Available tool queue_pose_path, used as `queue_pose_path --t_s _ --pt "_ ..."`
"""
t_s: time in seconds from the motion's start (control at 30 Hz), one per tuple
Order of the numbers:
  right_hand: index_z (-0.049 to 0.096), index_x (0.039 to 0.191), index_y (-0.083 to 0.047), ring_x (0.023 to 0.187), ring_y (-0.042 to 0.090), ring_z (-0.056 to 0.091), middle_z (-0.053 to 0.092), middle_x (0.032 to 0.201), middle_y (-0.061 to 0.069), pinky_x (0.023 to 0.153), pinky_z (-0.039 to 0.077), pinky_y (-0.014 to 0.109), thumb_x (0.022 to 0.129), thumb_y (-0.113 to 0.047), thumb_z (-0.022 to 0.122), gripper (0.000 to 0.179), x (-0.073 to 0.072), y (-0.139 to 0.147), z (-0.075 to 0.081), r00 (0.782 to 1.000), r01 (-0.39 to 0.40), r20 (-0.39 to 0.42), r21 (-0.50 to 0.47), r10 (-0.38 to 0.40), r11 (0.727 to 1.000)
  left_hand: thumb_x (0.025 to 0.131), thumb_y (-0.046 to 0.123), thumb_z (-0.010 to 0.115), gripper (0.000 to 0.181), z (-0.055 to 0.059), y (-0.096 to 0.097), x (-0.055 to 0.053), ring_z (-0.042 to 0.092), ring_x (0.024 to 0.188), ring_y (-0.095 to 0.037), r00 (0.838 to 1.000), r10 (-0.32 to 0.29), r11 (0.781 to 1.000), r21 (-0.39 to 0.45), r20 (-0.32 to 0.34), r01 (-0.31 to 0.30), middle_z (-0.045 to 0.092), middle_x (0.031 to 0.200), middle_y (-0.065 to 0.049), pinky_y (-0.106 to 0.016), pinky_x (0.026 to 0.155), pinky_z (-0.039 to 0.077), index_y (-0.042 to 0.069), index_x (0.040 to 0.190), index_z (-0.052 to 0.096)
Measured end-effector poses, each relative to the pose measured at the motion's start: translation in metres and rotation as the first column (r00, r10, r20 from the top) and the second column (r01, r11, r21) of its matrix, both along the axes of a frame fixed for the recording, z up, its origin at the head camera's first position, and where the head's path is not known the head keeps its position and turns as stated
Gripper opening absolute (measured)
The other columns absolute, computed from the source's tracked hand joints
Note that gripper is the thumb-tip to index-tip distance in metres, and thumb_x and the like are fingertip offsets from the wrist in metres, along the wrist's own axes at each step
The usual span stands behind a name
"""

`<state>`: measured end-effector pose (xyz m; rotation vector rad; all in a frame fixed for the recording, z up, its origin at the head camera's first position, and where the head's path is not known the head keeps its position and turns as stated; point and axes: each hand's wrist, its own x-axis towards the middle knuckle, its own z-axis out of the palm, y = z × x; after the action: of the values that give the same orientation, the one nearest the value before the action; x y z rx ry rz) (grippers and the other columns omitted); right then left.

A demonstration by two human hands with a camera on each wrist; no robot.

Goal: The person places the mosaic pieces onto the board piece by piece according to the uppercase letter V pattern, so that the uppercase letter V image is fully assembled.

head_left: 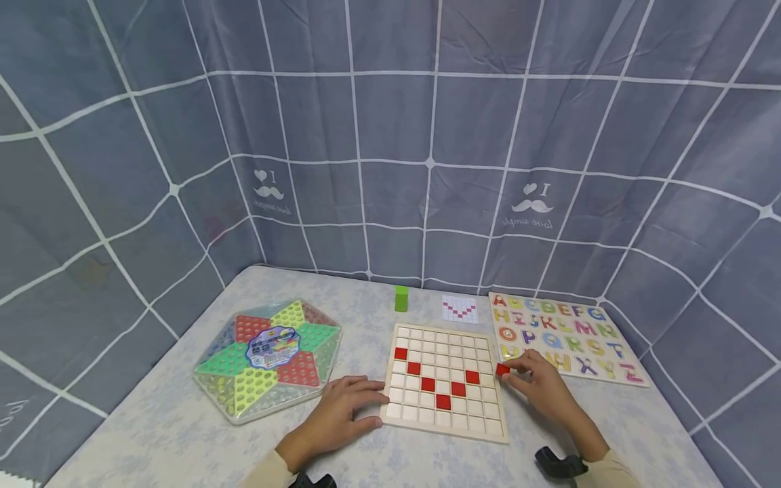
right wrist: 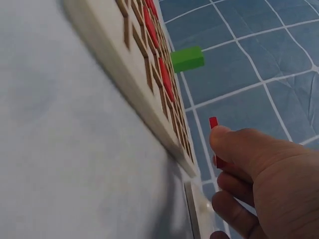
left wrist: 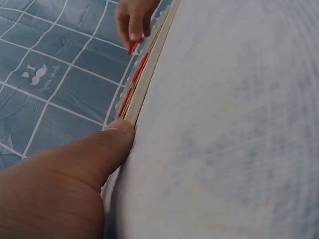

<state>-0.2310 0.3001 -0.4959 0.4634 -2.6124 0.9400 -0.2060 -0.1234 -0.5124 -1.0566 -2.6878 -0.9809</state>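
A wooden grid board lies on the table, its cells filled with pale tiles and several red ones that trace a slanting V. My right hand pinches a red square tile between thumb and fingers, just off the board's right edge; in the right wrist view the tile stands on edge in the grip. At the board's left edge rests my left hand, fingers spread and relaxed, with the thumb touching the rim in the left wrist view.
Behind the board stand a green block and a pattern card with a pink zigzag. A wooden alphabet board lies to the right, close to my right hand. On the left is a hexagonal Chinese checkers set. Grey-blue curtains hang behind.
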Motion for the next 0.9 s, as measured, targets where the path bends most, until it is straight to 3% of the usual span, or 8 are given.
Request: queue_pose_path --t_s 0.23,0.4,0.6,0.9 --pt "0.078 0.105 -0.006 0.079 0.009 0.05 0.056 0.089 -0.008 0.069 0.044 0.029 0.087 -0.008 0.08 0.018 -0.024 -0.01 -0.011 0.997 -0.054 0.05 -0.007 0.054 0.999 0.097 0.043 0.068 0.032 -0.001 0.004 0.0 0.046 0.132 -0.033 1.0 -0.012 1.0 -0.006 0.023 0.013 0.059 0.141 0.005 -0.068 0.098 0.028 0.03 0.125 0.071" --pt "0.078 0.105 -0.007 0.081 0.01 0.052 0.058 0.09 -0.008 0.071 0.045 0.031 0.088 -0.009 0.08 0.017 -0.026 -0.013 -0.014 0.996 -0.028 0.079 -0.013 0.029 1.0 0.097 0.044 0.067 0.031 -0.001 0.003 -0.001 0.046 0.133 -0.033 0.999 -0.023 1.0 -0.009 0.034 0.024 0.059 0.141 0.005 -0.068 0.098 0.029 0.031 0.126 0.071" --pt "0.079 0.106 -0.007 0.085 0.013 0.057 0.061 0.093 -0.006 0.074 0.047 0.033 0.087 -0.008 0.08 0.019 -0.027 -0.015 -0.014 0.992 -0.053 0.11 -0.042 0.058 0.998 0.098 0.044 0.066 0.032 -0.001 0.0 0.001 0.046 0.133 -0.034 0.999 -0.031 0.999 0.008 0.039 0.031 0.058 0.141 0.005 -0.07 0.097 0.029 0.03 0.126 0.071" --pt "0.081 0.1 -0.008 0.087 0.019 0.062 0.065 0.092 -0.005 0.077 0.051 0.04 0.085 -0.006 0.082 0.016 -0.032 -0.02 -0.008 0.998 -0.035 0.056 -0.027 0.037 0.999 0.098 0.045 0.066 0.033 0.0 -0.001 -0.001 0.045 0.134 -0.033 0.999 -0.012 1.0 0.009 0.035 0.011 0.058 0.142 0.006 -0.07 0.097 0.029 0.032 0.127 0.07"
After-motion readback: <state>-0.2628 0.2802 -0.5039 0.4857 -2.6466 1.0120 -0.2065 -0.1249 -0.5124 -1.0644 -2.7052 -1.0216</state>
